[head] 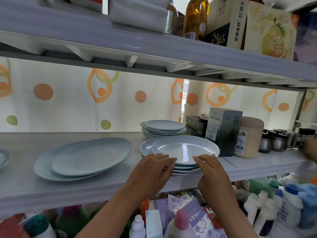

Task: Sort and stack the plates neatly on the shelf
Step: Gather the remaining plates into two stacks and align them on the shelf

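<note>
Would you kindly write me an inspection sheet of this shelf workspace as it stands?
Surface: pale middle shelf, part bare.
Job's things: front plate stack, top plate offset; rear plate stack behind it; two large oval plates at left, misaligned.
Clutter: dark box, pink canister, small jars at right.
Hands: left hand and right hand touch the front stack's near edge.
Cables: nothing seen.
Surroundings: patterned curtain behind; bottles below.

plates [185,148]: glossy glazed ceramic | shelf [103,186]: smooth matt plastic
</note>
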